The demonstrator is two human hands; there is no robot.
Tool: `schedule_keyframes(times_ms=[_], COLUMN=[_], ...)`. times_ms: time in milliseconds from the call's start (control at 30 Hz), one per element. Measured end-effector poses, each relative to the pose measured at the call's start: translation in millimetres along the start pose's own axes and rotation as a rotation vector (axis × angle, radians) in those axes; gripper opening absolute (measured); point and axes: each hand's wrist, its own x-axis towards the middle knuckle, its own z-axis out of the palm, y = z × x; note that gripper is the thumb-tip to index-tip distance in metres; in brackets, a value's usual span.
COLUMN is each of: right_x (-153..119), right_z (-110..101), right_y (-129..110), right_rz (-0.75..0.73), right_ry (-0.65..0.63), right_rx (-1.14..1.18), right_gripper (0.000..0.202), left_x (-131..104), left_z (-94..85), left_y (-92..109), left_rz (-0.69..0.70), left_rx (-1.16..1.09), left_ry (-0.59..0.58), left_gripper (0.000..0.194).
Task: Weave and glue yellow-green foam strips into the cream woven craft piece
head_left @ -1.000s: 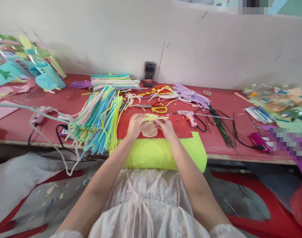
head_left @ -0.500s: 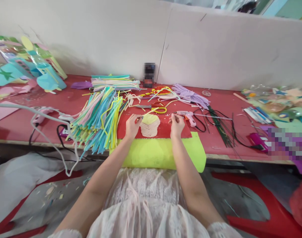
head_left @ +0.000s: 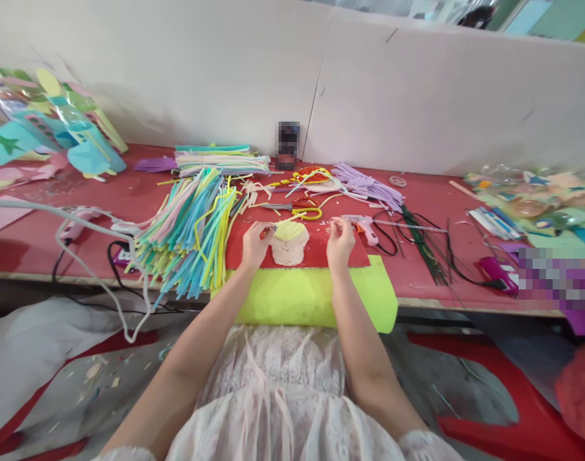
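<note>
A small shape made of cream and pale yellow fuzzy strips (head_left: 289,246) lies on a red board (head_left: 321,256). My left hand (head_left: 256,243) is at its left edge, thumb and fingers pinched together. From those fingertips a pale yellow pipe cleaner (head_left: 297,218) slants up to the right along the shape's top. To the right, above the board, my right hand (head_left: 341,240) is closed in a pinch, apart from the shape; whatever is between its fingertips is too small to make out. Behind the board lie scissors (head_left: 306,208) with yellow and red handles.
A large bundle of coloured pipe cleaners (head_left: 187,237) stands at left. A pink glue gun (head_left: 368,230) with a black cord lies right of my right hand. A lime-green sheet (head_left: 292,298) hangs over the table's front edge. A white wire (head_left: 143,282) juts out at left.
The whole view has shifted slightly. My two hands keep almost the same pose and place over the red board.
</note>
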Motion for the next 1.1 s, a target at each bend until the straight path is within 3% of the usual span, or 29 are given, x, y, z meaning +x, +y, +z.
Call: schedule_keyframes(times_ms=[267,367,533,733,1000,1100], right_x=[-19,-20,-19,-21,-19,-19], right_z=[20,22,22,22,24,25], right_y=[-12,-10,-7,-10,-8,-8], right_rz=[-0.318,-0.395,-0.385,-0.356,-0.209,-0.107], right_ry=[-0.388,-0.454,-0.491,-0.560,-0.533,-0.462], right_rx=[-0.125,-0.227,-0.233,-0.186,-0.051,0.030], right_gripper=[0.032,0.029,0.022,0.021,0.014,0.016], left_x=[-2,-3,-2,-2,-2,-3], left_z=[-0.4,0.6,2.2,2.6,1.1,-1.0], left_y=[3,3,2,2,2,4], left_rz=[0.042,0.073,0.124,0.142,0.096,0.052], left_rx=[-0.011,-0.013,-0.004,0.004,-0.006,-0.009], left_ry=[-0.095,-0.140,-0.231,-0.262,-0.182,-0.077], left_gripper=[0.012,0.014,0.013,0.012,0.011,0.026])
